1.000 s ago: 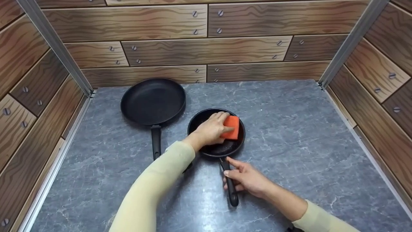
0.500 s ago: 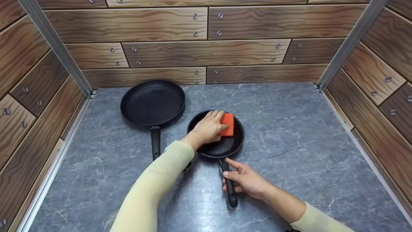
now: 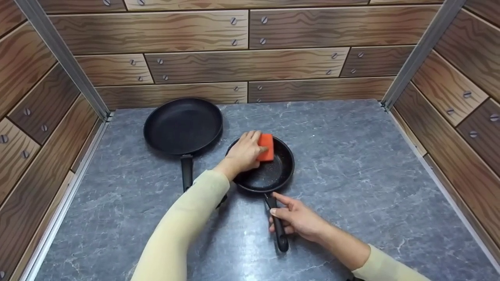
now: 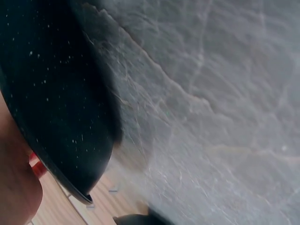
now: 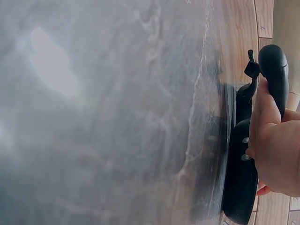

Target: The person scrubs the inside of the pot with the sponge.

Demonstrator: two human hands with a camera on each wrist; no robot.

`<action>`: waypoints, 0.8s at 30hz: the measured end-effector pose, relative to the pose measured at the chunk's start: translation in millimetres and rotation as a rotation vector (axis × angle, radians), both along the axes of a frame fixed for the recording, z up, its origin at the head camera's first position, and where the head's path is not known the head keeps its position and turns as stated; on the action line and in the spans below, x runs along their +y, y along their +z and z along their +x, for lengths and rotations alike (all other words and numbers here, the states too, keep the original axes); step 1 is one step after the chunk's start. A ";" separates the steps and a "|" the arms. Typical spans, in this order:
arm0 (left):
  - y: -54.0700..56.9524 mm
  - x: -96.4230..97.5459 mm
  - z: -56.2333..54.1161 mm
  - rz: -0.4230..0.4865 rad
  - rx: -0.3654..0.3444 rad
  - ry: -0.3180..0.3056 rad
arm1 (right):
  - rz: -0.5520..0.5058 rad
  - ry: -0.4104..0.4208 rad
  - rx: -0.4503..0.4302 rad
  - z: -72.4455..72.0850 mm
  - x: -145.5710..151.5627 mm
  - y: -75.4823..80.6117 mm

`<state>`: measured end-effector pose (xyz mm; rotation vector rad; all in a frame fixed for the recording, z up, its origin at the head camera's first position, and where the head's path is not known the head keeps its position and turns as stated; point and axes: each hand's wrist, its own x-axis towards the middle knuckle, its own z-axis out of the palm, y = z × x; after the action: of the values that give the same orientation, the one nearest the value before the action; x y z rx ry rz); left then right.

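Note:
A small black frying pan [image 3: 269, 177] with a speckled inside sits mid-table in the head view. My left hand [image 3: 245, 151] reaches into it and grips an orange sponge [image 3: 267, 148] near the pan's far wall. The palm side of that hand is hidden. My right hand [image 3: 300, 219] holds the pan's black handle [image 3: 279, 230], thumb on top and index finger stretched toward the rim. In the left wrist view the pan's speckled wall [image 4: 56, 93] fills the left side. The right wrist view has the handle end [image 5: 274, 70] above the right hand [image 5: 276, 150].
A larger black frying pan [image 3: 183, 127] lies at the back left, its handle [image 3: 187, 173] partly behind the left sleeve. Wood-print walls [image 3: 195, 31] with metal corner posts enclose the grey marbled table [image 3: 351, 156] at the back and both sides.
My left hand has moved the sponge leftward across the small pan, baring more of its right side. The right hand keeps its hold on the handle.

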<state>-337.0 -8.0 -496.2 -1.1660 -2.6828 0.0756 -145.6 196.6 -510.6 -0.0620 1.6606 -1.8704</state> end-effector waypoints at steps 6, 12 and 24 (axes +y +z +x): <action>3.5 -7.4 0.4 -0.010 -0.016 0.037 | -0.016 0.003 -0.002 0.8 0.3 0.5; 3.5 -17.5 -0.7 -0.008 -0.008 0.063 | -0.033 0.005 -0.009 1.2 -0.1 1.8; 2.9 -27.7 1.2 -0.012 -0.104 0.126 | -0.054 0.025 -0.036 -1.2 0.4 0.6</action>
<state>-335.8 -35.7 -493.3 -1.0300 -2.8492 0.0519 -146.8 197.1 -509.9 -0.0707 1.5785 -1.8863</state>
